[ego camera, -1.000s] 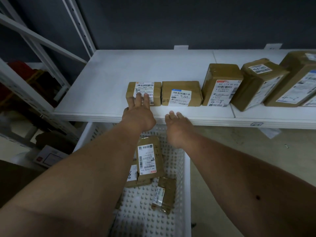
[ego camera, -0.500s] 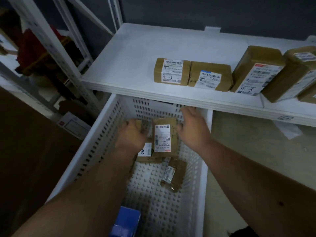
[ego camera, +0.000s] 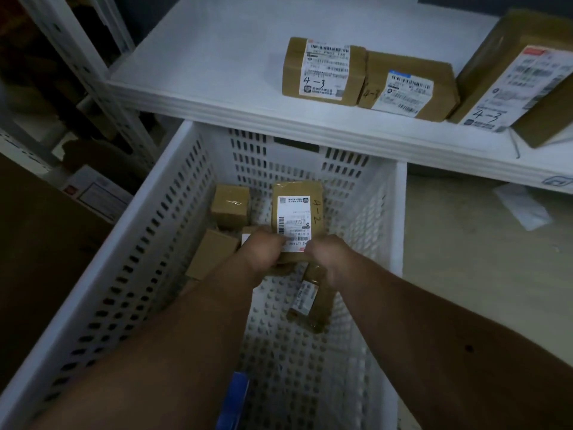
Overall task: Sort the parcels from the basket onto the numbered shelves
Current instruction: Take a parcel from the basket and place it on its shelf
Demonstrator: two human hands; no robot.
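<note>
- The left hand (ego camera: 266,252) and the right hand (ego camera: 329,255) both reach into the white basket (ego camera: 148,243), fingers curled round the near end of a brown parcel marked 4-2 (ego camera: 297,212)
- That parcel lies on other brown parcels at the far end of the basket; a small cube parcel (ego camera: 231,206) sits just left of it, and a slim labelled parcel (ego camera: 311,297) lies near the right wrist
- On the white shelf (ego camera: 217,66) above stand three parcels marked 4-3 (ego camera: 322,69) side by side
</note>
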